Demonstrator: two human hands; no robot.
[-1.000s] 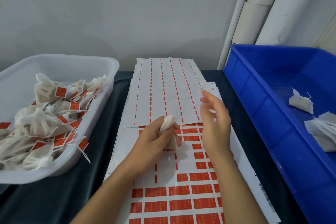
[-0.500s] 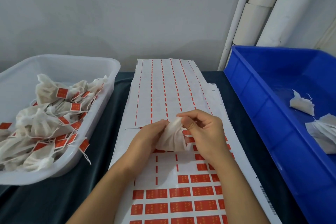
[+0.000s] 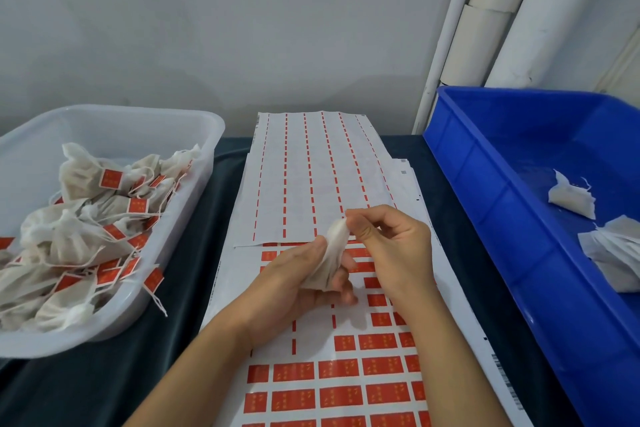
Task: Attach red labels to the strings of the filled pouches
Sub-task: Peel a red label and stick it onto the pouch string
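Pouch (image 3: 330,255) held above label sheets (image 3: 346,378) on dark tablecloth (image 3: 104,381), grey wall (image 3: 242,28) behind.

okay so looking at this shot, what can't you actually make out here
Head view only:
- The pouch: its string is not visible; the left hand and right hand cover it.
- Print on the red labels: too small to read.
- The blue bin and clear tub: cut off by the frame edges.
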